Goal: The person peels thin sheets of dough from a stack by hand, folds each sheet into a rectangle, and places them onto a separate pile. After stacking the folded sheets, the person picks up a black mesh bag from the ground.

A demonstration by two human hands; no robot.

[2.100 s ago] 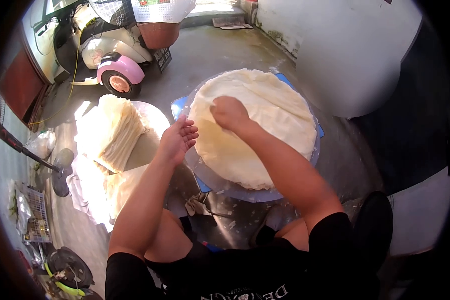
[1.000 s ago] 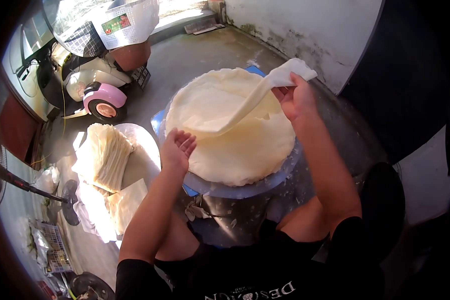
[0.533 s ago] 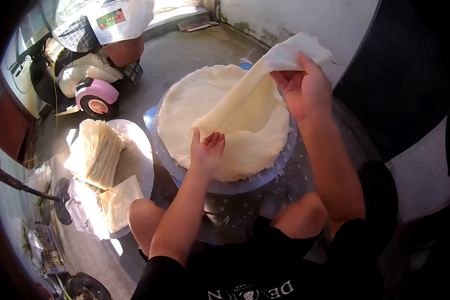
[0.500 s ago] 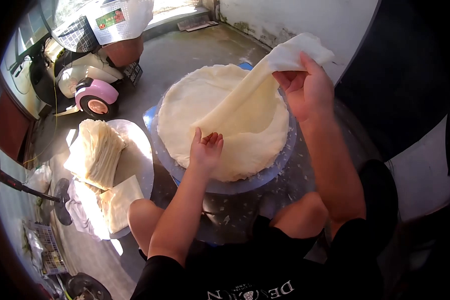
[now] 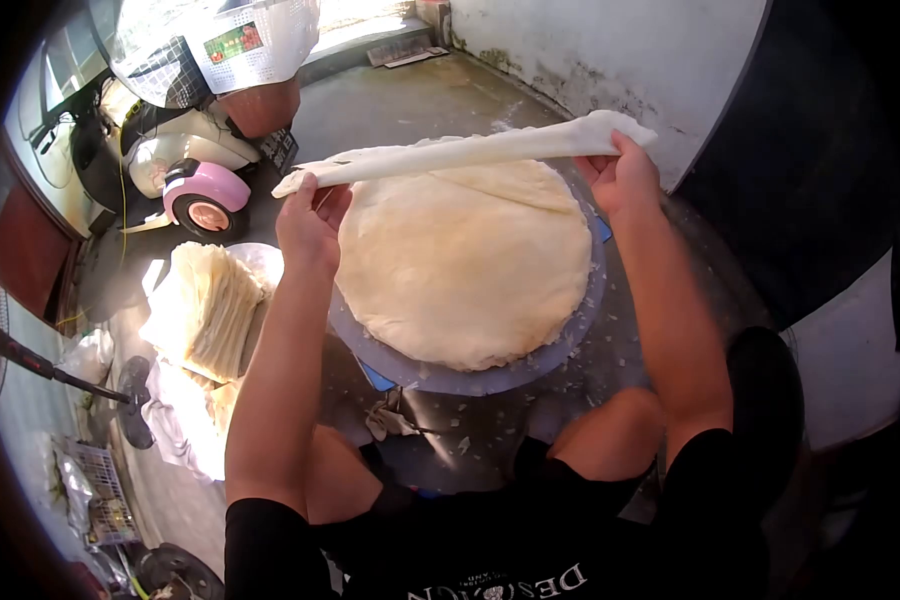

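Note:
A large round stack of thin, pale dough sheets (image 5: 460,270) lies on a grey round board (image 5: 420,378) in front of me. Stretched above the far part of the stack is a lifted dough sheet (image 5: 470,150), gathered into a long band. My left hand (image 5: 310,225) grips its left end between thumb and fingers. At the other end, my right hand (image 5: 622,178) pinches the band, and a short flap sticks out past the fingers. Small pale flakes dot the board's rim.
To the left, a pile of folded square sheets (image 5: 205,310) stands on a second round surface, partly behind my left arm. A scooter with a pink mudguard (image 5: 208,190) and a white basket (image 5: 255,45) is parked beyond it. A stained white wall (image 5: 600,50) rises at the far right.
My left hand has moved left and away from me, now holding the sheet's end. My right hand has come slightly lower. The band has swung from diagonal to nearly level across the stack.

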